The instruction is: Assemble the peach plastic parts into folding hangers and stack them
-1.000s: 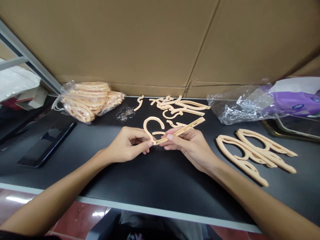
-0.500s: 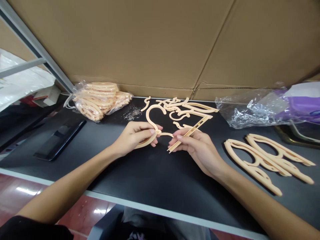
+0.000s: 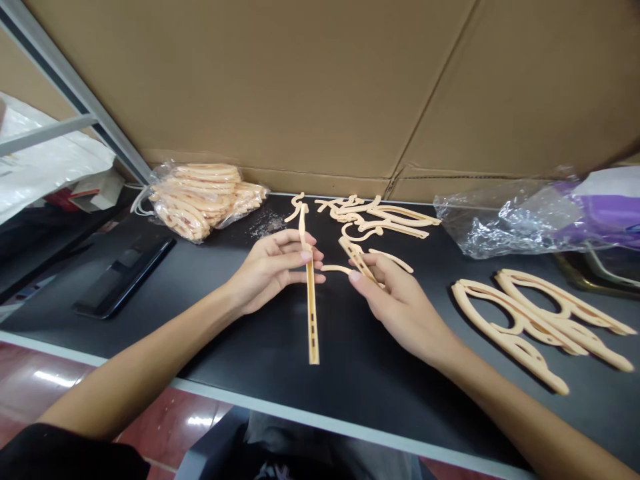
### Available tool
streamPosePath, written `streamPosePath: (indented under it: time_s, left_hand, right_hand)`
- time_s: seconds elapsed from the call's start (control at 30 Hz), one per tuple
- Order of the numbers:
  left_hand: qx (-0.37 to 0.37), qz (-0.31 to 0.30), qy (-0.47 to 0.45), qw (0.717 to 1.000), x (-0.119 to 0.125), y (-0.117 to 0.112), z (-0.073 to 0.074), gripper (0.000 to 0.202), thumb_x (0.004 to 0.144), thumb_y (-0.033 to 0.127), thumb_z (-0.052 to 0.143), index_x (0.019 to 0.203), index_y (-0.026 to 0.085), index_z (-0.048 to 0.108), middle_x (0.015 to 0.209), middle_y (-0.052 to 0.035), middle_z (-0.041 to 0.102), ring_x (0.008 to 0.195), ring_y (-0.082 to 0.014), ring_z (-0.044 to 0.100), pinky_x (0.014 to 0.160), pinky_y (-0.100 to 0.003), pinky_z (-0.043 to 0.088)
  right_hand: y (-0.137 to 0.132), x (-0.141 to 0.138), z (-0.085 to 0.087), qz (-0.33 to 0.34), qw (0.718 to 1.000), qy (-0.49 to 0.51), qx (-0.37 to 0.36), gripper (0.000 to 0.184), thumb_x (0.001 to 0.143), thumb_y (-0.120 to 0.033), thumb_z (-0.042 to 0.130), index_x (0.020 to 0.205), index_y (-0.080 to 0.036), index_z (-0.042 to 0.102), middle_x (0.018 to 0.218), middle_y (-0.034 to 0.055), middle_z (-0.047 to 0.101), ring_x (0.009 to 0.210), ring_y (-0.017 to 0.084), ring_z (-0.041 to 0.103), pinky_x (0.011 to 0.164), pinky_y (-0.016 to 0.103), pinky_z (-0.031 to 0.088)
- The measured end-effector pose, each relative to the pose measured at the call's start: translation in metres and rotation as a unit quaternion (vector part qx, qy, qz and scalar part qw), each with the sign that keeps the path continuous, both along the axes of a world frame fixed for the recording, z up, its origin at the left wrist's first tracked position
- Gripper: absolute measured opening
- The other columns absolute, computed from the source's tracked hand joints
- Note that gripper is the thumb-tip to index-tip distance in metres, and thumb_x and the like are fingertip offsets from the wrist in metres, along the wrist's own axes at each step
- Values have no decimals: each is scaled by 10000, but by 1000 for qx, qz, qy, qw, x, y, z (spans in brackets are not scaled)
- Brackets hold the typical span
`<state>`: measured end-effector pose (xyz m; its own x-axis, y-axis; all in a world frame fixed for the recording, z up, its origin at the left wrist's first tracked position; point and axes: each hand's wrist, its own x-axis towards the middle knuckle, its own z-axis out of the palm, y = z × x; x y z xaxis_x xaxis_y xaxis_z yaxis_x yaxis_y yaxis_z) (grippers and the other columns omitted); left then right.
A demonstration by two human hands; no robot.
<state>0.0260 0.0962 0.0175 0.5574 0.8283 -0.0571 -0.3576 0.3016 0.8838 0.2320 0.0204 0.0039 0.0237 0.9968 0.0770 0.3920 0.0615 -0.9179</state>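
Note:
My left hand point(image 3: 273, 270) is closed on a cream plastic hanger hook with an arm point(image 3: 313, 320), turned edge-on. Its hook end points up, and the slotted arm hangs down toward me. Between the thumb and fingers of my right hand point(image 3: 405, 303) is a slotted hanger arm point(image 3: 356, 257), its visible end tilted up and to the left. My fingers hide its lower end. A small gap separates the two held parts. Behind my hands lie loose hanger pieces point(image 3: 353, 212), including hooks and arms.
Two folded cream hangers point(image 3: 525, 323) lie at the right. A clear bag of hanger parts point(image 3: 200, 200) sits at the back left, near a dark phone point(image 3: 125, 277). Crumpled clear plastic with a purple pack point(image 3: 607, 207) is at the back right. A cardboard wall point(image 3: 300, 87) stands behind.
The hook and arm in my left hand have turned from broadside to edge-on, the arm swinging down toward me. In my right hand, the slotted arm has swung from leaning up-right to leaning up-left.

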Motion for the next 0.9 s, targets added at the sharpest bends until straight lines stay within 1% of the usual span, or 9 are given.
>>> streamPosePath:
  time_s: [0.1, 0.2, 0.3, 0.4, 0.5, 0.63, 0.73, 0.83, 0.9]
  left_hand:
    - [23, 32, -3, 999, -2, 4, 0, 174, 762, 97, 769, 908, 124, 679, 836, -53, 747, 805, -165, 727, 822, -331, 615]
    - [28, 60, 1, 998, -4, 7, 1, 191, 739, 117, 791, 885, 126, 668, 815, -49, 757, 779, -158, 742, 799, -264, 600]
    - [33, 55, 3, 998, -5, 7, 1, 206, 736, 126, 794, 889, 130, 657, 816, -48, 764, 776, -175, 754, 765, -268, 610]
    - [59, 36, 16, 997, -3, 4, -2, 210, 746, 141, 797, 888, 132, 642, 829, -55, 767, 780, -202, 761, 743, -297, 622]
    - [101, 18, 39, 994, 1, -2, -9, 230, 755, 157, 805, 902, 132, 630, 847, -61, 766, 803, -226, 764, 758, -330, 626]
    - [151, 7, 46, 987, 7, -13, -15, 238, 758, 155, 813, 898, 131, 622, 878, -70, 770, 813, -203, 759, 760, -289, 615]
    - [163, 16, 58, 985, 9, -19, -15, 247, 758, 166, 816, 898, 143, 613, 911, -70, 777, 816, -187, 755, 764, -268, 604]
    - [165, 25, 77, 983, 8, -23, -13, 253, 765, 186, 812, 913, 152, 609, 946, -74, 781, 809, -182, 751, 766, -267, 594]
    - [162, 25, 90, 982, 7, -23, -12, 248, 771, 188, 806, 915, 151, 607, 953, -81, 781, 820, -184, 748, 765, -266, 588]
  right_hand:
    - [-8, -1, 2, -11, 970, -239, 42, 288, 964, -420, 490, 1125, -221, 623, 885, 38, 677, 693, 175, 611, 603, 297, 403]
    - [-14, -3, 1, 3, 908, -411, 83, 286, 1000, -347, 423, 1015, -230, 684, 866, 40, 669, 625, 178, 610, 530, 292, 306]
    - [-14, -4, -4, 21, 867, -476, 143, 310, 989, -306, 453, 868, -219, 725, 727, 22, 631, 522, 160, 562, 488, 300, 244]
    - [-11, -3, -6, 11, 855, -461, 238, 290, 952, -247, 513, 779, -191, 739, 805, 63, 681, 712, 217, 637, 585, 321, 376]
    - [-9, -3, -2, 5, 889, -360, 282, 262, 946, -208, 517, 831, -155, 747, 914, 100, 719, 890, 253, 654, 774, 377, 463]
    - [-12, -6, 4, 51, 976, -143, 153, 198, 959, -272, 544, 995, -182, 717, 863, 33, 745, 750, 156, 671, 713, 286, 506]
    - [-14, -9, 5, 67, 992, -79, 69, 186, 943, -294, 572, 1063, -209, 685, 750, -19, 726, 606, 124, 633, 579, 247, 475]
    - [-15, -10, 5, 68, 994, -69, 56, 245, 947, -298, 569, 1160, -222, 663, 669, -45, 690, 528, 116, 587, 536, 246, 449]
    - [-15, -10, 5, 72, 992, -77, 68, 227, 956, -291, 560, 1139, -226, 677, 738, -25, 723, 593, 125, 629, 593, 253, 475]
